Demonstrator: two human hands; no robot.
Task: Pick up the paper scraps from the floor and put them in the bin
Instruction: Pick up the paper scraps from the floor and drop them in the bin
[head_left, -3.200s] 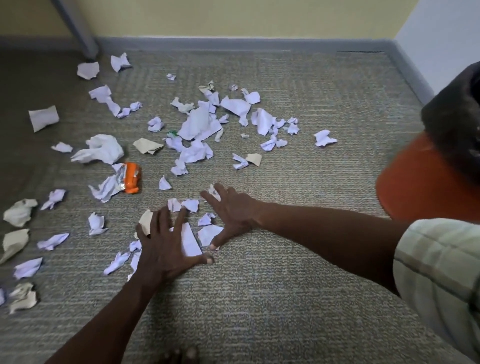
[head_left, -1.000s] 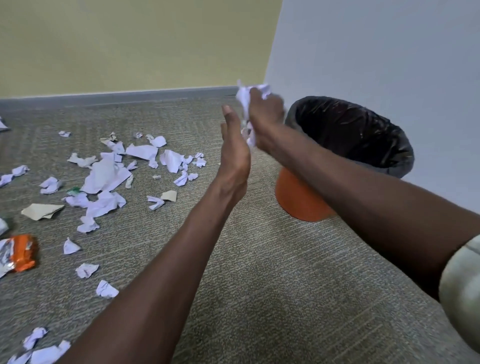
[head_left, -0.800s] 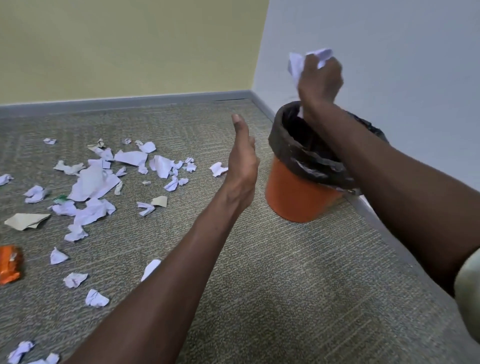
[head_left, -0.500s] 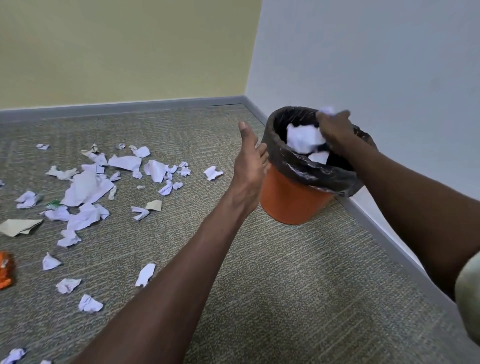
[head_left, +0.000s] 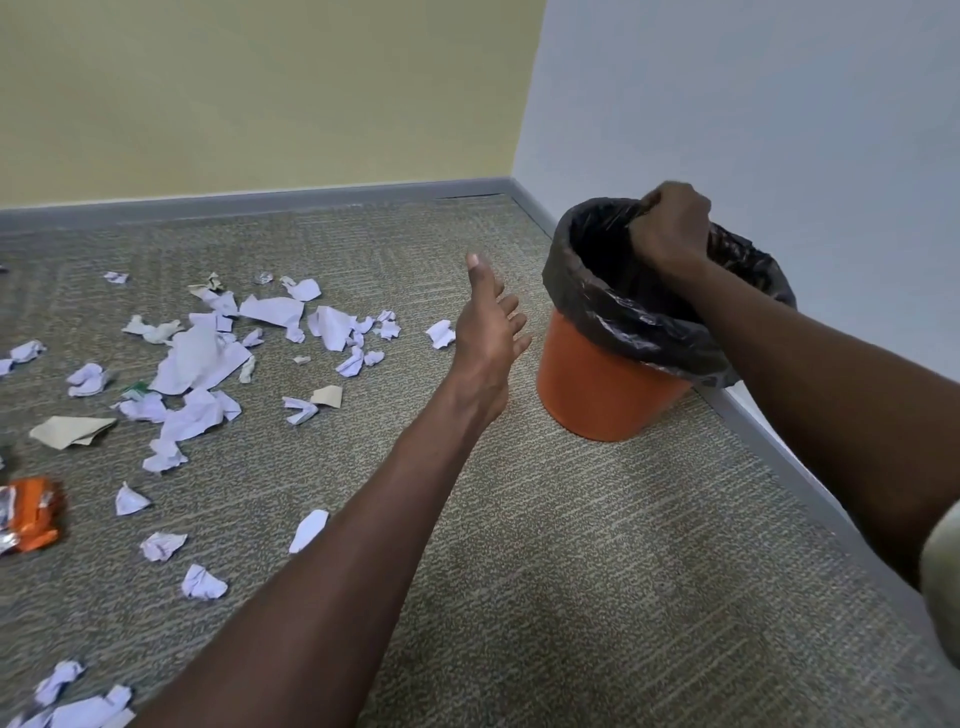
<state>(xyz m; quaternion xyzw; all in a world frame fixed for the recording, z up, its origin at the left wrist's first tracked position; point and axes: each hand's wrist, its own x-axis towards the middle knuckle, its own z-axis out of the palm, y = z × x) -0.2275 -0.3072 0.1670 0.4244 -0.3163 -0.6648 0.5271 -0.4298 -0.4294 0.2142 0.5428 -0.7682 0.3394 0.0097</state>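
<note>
The right hand (head_left: 670, 231) reaches into the bin (head_left: 602, 384), its grip hidden; left hand (head_left: 488, 332) spread wide; most paper scraps (head_left: 208, 358) litter the floor (head_left: 571, 571), left side

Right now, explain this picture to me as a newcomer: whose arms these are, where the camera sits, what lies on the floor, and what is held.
There is no machine here. A person wears one wide-angle camera on the head, so you look forward and down along their own two arms.

The right hand reaches into the orange bin, lined with a black bag, standing by the wall. Its fingers curl downward; whether they hold anything cannot be seen.

The left hand hangs in the air beside the bin, fingers relaxed, holding nothing.

On the carpet lie many torn and crumpled paper scraps, mostly white, a few tan. An orange wrapper lies at the left edge.
</note>
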